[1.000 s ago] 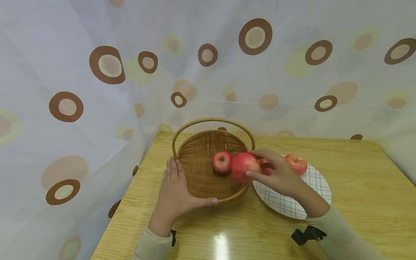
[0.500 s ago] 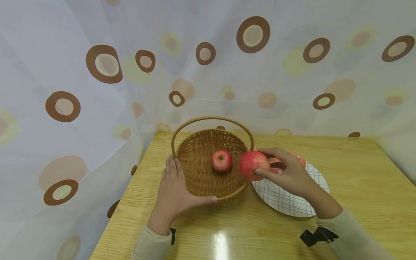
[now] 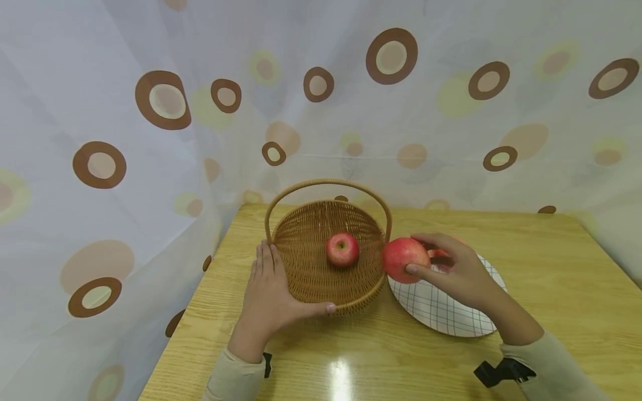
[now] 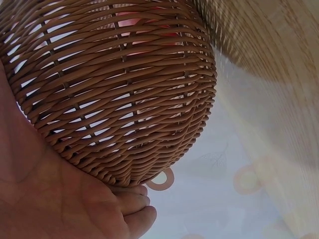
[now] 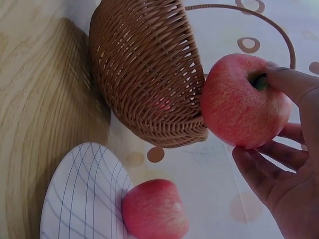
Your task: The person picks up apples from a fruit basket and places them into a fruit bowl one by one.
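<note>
A round wicker basket (image 3: 307, 278) with an arched handle stands on the table, with one red apple (image 3: 343, 249) inside. My left hand (image 3: 268, 303) rests against its left side, fingers straight along the outside and thumb stretched along the front rim. Just off the basket's right rim, my right hand (image 3: 453, 270) holds another red apple (image 3: 405, 260) between thumb and fingers; its stem hollow shows in the right wrist view. A white plate (image 3: 451, 314) with a dark grid pattern lies to the right. Red fruit on it is mostly hidden by my right hand; the right wrist view shows an apple (image 5: 155, 209) there.
The wooden table (image 3: 567, 278) reaches away to the right of the plate. A pale curtain (image 3: 441, 128) with brown ring prints hangs behind the table and along its left side. The basket's handle (image 3: 328, 181) arches upright over the basket.
My right hand, still gripping its apple, has moved right from over the basket to its right rim, toward the plate. My left hand and the basket have stayed in place.
</note>
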Motion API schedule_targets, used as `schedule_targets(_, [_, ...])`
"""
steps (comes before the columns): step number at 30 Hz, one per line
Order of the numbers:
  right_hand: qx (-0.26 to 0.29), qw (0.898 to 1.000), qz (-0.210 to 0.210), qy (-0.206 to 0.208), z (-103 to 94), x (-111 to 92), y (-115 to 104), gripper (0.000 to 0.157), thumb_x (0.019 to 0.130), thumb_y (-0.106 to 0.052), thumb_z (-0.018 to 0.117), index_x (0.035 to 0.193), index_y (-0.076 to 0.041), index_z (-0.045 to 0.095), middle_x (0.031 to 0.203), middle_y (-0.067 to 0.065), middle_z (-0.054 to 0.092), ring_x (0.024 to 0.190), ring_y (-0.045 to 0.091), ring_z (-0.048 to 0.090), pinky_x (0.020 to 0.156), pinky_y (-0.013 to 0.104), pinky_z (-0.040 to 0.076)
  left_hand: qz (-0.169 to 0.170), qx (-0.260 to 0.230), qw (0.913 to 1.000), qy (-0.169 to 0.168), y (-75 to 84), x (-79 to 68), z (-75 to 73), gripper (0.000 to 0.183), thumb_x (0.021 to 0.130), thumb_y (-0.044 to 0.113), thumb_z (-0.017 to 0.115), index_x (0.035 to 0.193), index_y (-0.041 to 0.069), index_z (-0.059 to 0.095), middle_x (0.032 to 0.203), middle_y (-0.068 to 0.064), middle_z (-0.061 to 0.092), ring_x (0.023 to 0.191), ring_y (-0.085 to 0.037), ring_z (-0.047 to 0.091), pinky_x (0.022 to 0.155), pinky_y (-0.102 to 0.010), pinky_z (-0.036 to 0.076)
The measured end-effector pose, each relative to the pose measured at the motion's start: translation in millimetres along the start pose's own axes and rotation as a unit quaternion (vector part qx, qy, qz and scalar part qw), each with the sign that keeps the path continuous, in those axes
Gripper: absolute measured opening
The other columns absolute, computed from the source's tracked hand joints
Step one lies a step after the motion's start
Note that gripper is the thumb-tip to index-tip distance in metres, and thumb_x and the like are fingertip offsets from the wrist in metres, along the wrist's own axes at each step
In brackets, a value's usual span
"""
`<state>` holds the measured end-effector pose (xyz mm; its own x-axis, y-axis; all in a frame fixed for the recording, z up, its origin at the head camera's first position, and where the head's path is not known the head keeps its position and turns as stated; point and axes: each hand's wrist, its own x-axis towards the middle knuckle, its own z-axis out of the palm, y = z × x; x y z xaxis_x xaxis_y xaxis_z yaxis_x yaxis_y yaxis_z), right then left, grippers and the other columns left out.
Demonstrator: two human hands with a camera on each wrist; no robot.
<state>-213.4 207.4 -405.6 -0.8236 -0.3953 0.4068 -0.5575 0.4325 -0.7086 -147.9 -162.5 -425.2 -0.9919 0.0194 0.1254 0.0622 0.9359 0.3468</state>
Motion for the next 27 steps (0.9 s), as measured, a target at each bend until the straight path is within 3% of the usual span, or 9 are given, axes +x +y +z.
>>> schedule_targets(6, [-0.009,0.999,0.039,-0.002,-7.8,-10.1,7.7,0.056,0.09,-0.016,0.087,0.142,-0.023,0.067,0.132,-0.001,0.069,0.107,0.003,0.07,0.085,0.022,0.062,0.002,0.001,1.0,-0.002,-0.5,0.1,0.4,0.173,0.053,0.109,0.058,0.165,-0.009,0.0,0.173,-0.029,-0.014,0.164,-0.04,-0.009,0.133,-0.051,0.01])
schedule_targets(17, [-0.037,0.998,0.045,-0.007,-26.8,-27.4,31.2,0.052,0.093,-0.013,0.084,0.141,-0.011,0.066,0.132,0.009,0.069,0.105,-0.006,0.067,0.081,0.019,0.061,0.001,-0.007,1.0,-0.001,-0.5,-1.1,-0.4,0.172,0.054,0.108,0.06,0.165,-0.009,0.0,0.173,-0.029,-0.014,0.164,-0.04,-0.009,0.133,-0.051,0.01])
schedule_targets(23, [-0.046,0.994,0.086,-0.045,-35.8,-34.8,40.7,0.051,0.096,-0.019,0.081,0.143,-0.007,0.064,0.131,0.013,0.071,0.104,-0.005,0.067,0.078,0.024,0.063,0.001,-0.011,0.9999,0.005,-0.5,-0.5,-0.7,0.173,0.054,0.109,0.059,0.166,-0.009,0.001,0.173,-0.028,-0.013,0.164,-0.039,-0.008,0.133,-0.052,0.011])
schedule_targets(27, [-0.079,0.988,0.119,-0.057,-41.9,-39.2,45.6,0.052,0.098,-0.029,0.08,0.144,-0.011,0.064,0.128,0.01,0.073,0.102,-0.004,0.067,0.076,0.025,0.061,0.0,-0.008,1.0,0.004,-0.7,-0.4,-0.6,0.173,0.054,0.109,0.059,0.166,-0.009,0.001,0.173,-0.028,-0.014,0.164,-0.039,-0.009,0.133,-0.052,0.011])
